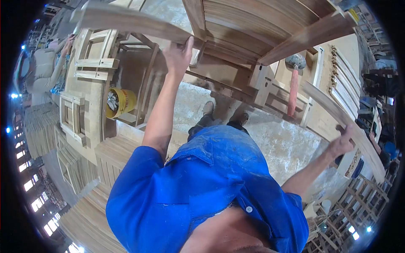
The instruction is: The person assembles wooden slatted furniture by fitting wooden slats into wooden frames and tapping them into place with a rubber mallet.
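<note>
My left hand (179, 57) is raised at the upper left and grips the end of a long wooden board (130, 21), which is blurred. Out to the right, my right hand (342, 143) is closed around another wooden board (346, 120), held slantwise. Between them stands a slatted wooden piece (253, 29) with a thick frame. A mallet (292, 90) with a reddish handle and a grey head lies on the wooden parts to the right of that piece, nearer my right hand.
A yellow bucket (125, 102) sits at the left beside small wooden frames (72, 116). Stacked boards (90, 215) fill the lower left. Another person (44, 69) is at the far left. Wooden slats (346, 90) lie at the right.
</note>
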Available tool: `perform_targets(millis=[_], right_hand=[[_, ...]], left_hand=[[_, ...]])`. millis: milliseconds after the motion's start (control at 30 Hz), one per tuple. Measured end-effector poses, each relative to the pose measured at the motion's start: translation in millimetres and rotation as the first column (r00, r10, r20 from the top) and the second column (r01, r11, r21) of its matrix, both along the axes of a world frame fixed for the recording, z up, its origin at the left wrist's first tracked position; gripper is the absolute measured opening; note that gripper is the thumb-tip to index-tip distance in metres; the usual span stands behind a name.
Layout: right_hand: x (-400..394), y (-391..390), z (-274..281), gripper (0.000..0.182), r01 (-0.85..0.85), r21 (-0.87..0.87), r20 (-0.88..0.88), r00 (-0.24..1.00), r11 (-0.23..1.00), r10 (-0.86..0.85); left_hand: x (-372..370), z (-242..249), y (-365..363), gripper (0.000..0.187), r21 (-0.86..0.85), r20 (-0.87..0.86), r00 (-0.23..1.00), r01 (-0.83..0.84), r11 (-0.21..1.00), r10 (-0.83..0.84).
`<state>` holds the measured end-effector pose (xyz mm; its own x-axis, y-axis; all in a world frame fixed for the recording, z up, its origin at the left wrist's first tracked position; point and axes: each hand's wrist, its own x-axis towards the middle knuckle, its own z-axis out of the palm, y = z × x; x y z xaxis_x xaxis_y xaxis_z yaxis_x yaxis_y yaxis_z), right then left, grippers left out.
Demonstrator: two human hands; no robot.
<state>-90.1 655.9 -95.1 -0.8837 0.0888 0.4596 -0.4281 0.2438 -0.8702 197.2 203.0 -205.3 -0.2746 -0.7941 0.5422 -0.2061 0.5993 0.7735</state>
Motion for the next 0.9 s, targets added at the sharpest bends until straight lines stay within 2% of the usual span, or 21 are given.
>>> perform_targets(millis=[33,100,133,167,200,233,300,333,400,433,467,500,533,567,600,633,667,700,733,867,900], right_hand=[[10.6,-21.2,-4.4,0.032,-0.052,-0.006,-0.019,0.998,0.999,0.052],[30.3,-58.8,-15.4,0.032,-0.102,0.089,0.105,0.99,0.991,0.092],[38.5,-79.5,-24.5,0.03,-0.126,0.057,0.121,0.986,0.99,0.119],[49.6,-103.6,-31.0,0.028,-0.137,0.043,0.034,0.99,0.99,0.136],[69.1,-129.5,-24.6,0.029,-0.195,-0.039,0.106,0.974,0.98,0.198],[67.9,-139.4,-42.7,0.022,-0.24,-0.096,0.073,0.966,0.966,0.247],[85.6,-169.7,-40.6,0.022,-0.344,-0.121,0.024,0.937,0.931,0.349],[83.8,-170.4,-52.5,0.022,-0.333,-0.111,0.021,0.941,0.936,0.337],[78.8,-169.2,-72.8,0.024,-0.268,0.019,0.17,0.95,0.963,0.261],[75.2,-169.2,-81.7,0.034,-0.267,0.123,0.097,0.962,0.956,0.257],[75.8,-161.8,-107.4,0.034,-0.226,0.131,0.07,0.973,0.965,0.218],[71.9,-147.9,-138.6,0.032,0.002,0.631,-0.314,0.915,0.776,0.253],[68.2,-147.5,-137.1,0.022,0.068,0.697,-0.337,0.91,0.714,0.243],[71.5,-163.1,-123.4,0.017,0.072,0.685,-0.307,0.931,0.725,0.198],[74.5,-181.1,-105.0,0.02,0.09,0.645,-0.307,0.94,0.759,0.15],[77.2,-204.1,-87.5,0.028,0.096,0.607,-0.317,0.94,0.789,0.129],[83.3,-222.9,-51.0,0.028,0.032,0.464,-0.359,0.92,0.885,0.155],[85.2,-229.6,-42.3,0.026,-0.013,0.48,-0.28,0.945,0.877,0.167],[85.4,-235.3,-35.1,0.024,-0.076,0.481,-0.193,0.963,0.873,0.19],[74.0,-240.9,-46.5,0.022,-0.089,0.472,-0.174,0.966,0.877,0.192],[73.1,-242.1,-48.2,0.024,-0.113,0.436,-0.16,0.967,0.893,0.2]], left_hand=[[-3.6,-7.3,-6.8,0.025,-0.04,0.109,0.994,0.004,0.999,0.0],[-5.1,-22.9,-23.9,0.025,-0.057,0.126,0.992,0.001,0.998,0.006],[-10.1,-30.9,-27.0,0.026,-0.088,0.142,0.99,-0.01,0.996,0.022],[-14.7,-14.9,-19.9,0.027,-0.17,0.096,0.995,0.013,0.985,0.004],[-13.6,-13.2,-21.2,0.028,-0.177,0.205,0.979,0.017,0.984,0.02],[-17.0,-22.1,-25.8,0.028,-0.193,0.178,0.984,0.026,0.981,0.008],[-23.0,-31.1,-30.8,0.029,-0.203,0.148,0.989,0.048,0.978,-0.018],[-24.7,-30.0,-30.2,0.027,-0.224,0.127,0.992,0.036,0.974,-0.008],[-25.6,-29.3,-28.0,0.025,-0.24,0.092,0.996,0.038,0.97,-0.016],[-22.3,-29.9,-29.8,0.023,-0.26,0.138,0.99,0.057,0.964,-0.021],[-21.2,-29.4,-31.0,0.023,-0.282,0.174,0.984,0.089,0.955,-0.041],[-14.3,-28.9,-30.5,0.023,-0.307,0.312,0.95,0.116,0.945,-0.016],[-15.4,-39.0,-33.2,0.019,-0.174,0.347,0.931,0.185,0.967,-0.115],[-17.4,-49.9,-35.8,0.017,-0.034,0.37,0.905,0.237,0.971,-0.208],[-19.7,-60.5,-37.8,0.016,0.103,0.384,0.877,0.27,0.957,-0.289],[-21.5,-61.4,-35.7,0.02,0.201,-0.108,0.865,0.502,0.841,-0.49],[-23.9,-54.3,-32.7,0.022,0.166,-0.217,0.843,0.528,0.833,-0.491],[-25.2,-46.3,-29.5,0.025,0.124,-0.32,0.808,0.553,0.824,-0.494],[-25.4,-32.9,-30.4,0.027,-0.014,-0.076,0.928,0.365,0.931,-0.365],[-33.3,-23.7,-35.8,0.024,-0.097,-0.129,0.908,0.389,0.916,-0.399],[-29.3,-17.1,-32.7,0.026,-0.05,-0.011,0.924,0.38,0.924,-0.381]])
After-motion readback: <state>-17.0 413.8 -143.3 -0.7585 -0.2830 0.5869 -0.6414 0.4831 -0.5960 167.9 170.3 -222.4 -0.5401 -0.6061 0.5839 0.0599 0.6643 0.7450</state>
